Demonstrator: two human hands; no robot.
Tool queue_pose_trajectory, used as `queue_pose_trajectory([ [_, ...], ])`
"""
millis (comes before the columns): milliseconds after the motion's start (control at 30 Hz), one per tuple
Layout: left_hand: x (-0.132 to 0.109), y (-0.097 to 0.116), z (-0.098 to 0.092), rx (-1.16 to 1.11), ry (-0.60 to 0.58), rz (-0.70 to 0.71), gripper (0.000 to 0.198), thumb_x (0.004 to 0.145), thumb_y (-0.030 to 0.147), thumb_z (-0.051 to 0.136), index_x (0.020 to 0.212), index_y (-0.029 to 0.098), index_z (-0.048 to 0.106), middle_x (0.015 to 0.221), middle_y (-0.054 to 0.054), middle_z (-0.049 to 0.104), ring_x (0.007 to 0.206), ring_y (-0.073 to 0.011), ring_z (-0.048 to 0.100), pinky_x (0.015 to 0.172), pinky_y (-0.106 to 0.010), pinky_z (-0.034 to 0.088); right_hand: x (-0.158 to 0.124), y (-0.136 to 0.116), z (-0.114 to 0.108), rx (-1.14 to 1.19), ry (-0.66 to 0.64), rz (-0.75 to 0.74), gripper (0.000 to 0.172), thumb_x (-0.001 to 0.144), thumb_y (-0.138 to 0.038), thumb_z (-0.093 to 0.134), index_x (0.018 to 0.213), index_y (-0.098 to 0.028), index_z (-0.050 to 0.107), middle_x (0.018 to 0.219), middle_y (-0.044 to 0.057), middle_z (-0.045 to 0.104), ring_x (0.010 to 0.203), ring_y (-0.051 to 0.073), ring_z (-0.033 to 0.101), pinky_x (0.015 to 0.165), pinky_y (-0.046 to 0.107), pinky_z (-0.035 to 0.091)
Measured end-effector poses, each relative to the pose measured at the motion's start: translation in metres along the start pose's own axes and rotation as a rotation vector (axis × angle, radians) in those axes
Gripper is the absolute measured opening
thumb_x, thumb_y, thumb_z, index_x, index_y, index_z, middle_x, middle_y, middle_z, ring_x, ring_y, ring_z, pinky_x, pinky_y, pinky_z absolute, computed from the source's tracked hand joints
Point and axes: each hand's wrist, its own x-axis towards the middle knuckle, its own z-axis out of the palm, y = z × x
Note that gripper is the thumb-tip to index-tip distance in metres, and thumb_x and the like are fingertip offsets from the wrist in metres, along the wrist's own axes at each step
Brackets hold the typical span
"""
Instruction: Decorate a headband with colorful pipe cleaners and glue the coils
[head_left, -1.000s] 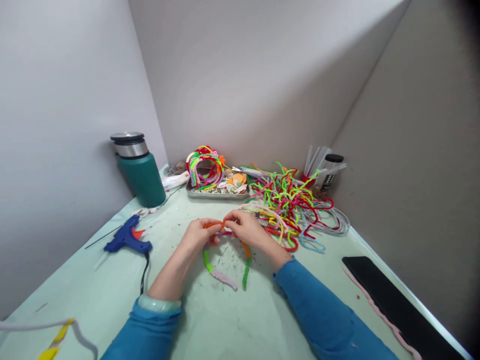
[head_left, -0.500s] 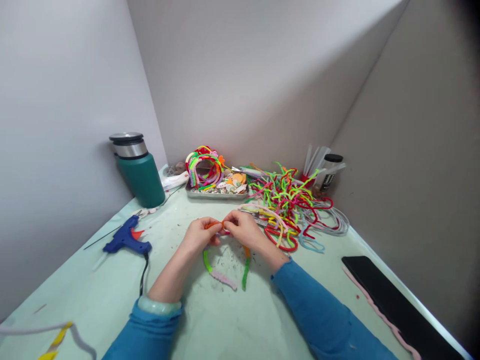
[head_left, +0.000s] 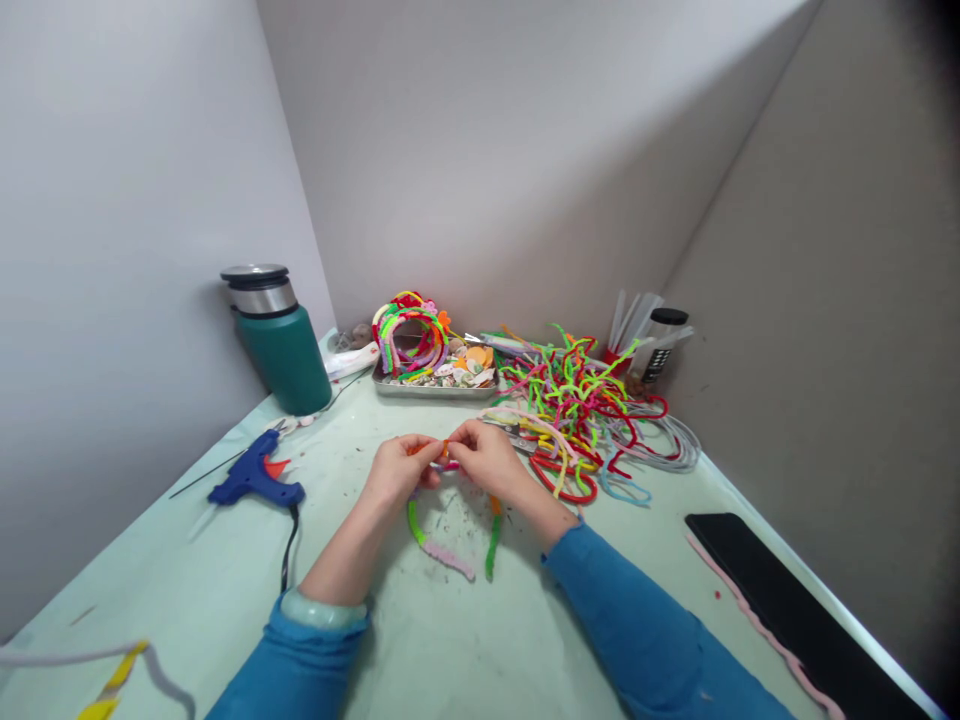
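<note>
My left hand and my right hand meet at mid-table, fingertips almost touching. Both are closed in a pinch on a small orange piece, partly hidden by the fingers. Under them is a multicoloured fuzzy band, curved like a hoop, with a green and pink end on the left and an orange and green end on the right; its top passes beneath my fingers. Whether the orange piece is joined to the band cannot be made out.
Left: a blue glue gun and teal bottle. Behind: a metal tray with finished-looking hoops. Right: tangled pipe cleaners, red-handled scissors, a black-lidded jar and a black slab.
My hands stay in almost the same place, with only a slight shift of the fingers around the orange piece. The view has moved very slightly.
</note>
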Motion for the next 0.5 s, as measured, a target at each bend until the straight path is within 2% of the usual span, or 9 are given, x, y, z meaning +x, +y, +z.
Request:
queue_pose_trajectory([
  [100,-0.001,0.003,-0.002,-0.116,-0.049,-0.071,0.026,0.068,0.033,0.065,0.08,0.012,0.058,0.08,-0.009,0.068,0.044,-0.0086,0.056,0.043,-0.021,0.045,0.005,0.007,-0.006,0.007,0.011,0.029,0.008,0.07,-0.018,0.05,0.07,-0.017,0.057,0.063,-0.001,0.06,0.055,0.01,0.053,0.051,0.02,0.037],
  [267,0.002,0.002,-0.006,-0.093,0.005,-0.095,0.024,0.065,0.03,0.068,0.074,0.011,0.057,0.08,-0.009,0.068,0.042,-0.0084,0.055,0.042,-0.022,0.047,0.007,0.014,-0.012,0.076,-0.06,0.08,0.007,0.072,-0.019,0.05,0.073,-0.017,0.056,0.062,-0.002,0.059,0.048,0.008,0.052,0.047,0.019,0.038],
  [333,0.003,0.0,-0.007,-0.067,0.017,-0.081,0.023,0.064,0.03,0.068,0.073,0.011,0.057,0.073,-0.007,0.067,0.04,-0.0079,0.054,0.041,-0.02,0.044,0.006,0.011,-0.012,0.161,-0.124,0.087,0.009,0.074,-0.023,0.051,0.077,-0.017,0.057,0.064,-0.002,0.06,0.047,0.008,0.051,0.043,0.018,0.037],
  [400,0.003,-0.002,-0.006,-0.019,0.003,-0.076,0.024,0.064,0.033,0.067,0.07,0.011,0.058,0.056,-0.003,0.062,0.037,-0.0079,0.05,0.038,-0.019,0.039,0.004,0.007,-0.012,0.227,-0.176,0.103,0.011,0.074,-0.025,0.053,0.08,-0.017,0.057,0.063,-0.002,0.059,0.046,0.008,0.051,0.041,0.017,0.036],
  [500,0.004,-0.003,-0.007,0.075,-0.007,-0.074,0.029,0.065,0.04,0.064,0.069,0.012,0.059,0.043,0.0,0.053,0.033,-0.0082,0.044,0.035,-0.019,0.031,0.005,0.007,-0.011,0.206,-0.165,0.113,0.008,0.072,-0.02,0.054,0.077,-0.016,0.058,0.054,-0.004,0.055,0.043,0.007,0.048,0.04,0.016,0.035],
])
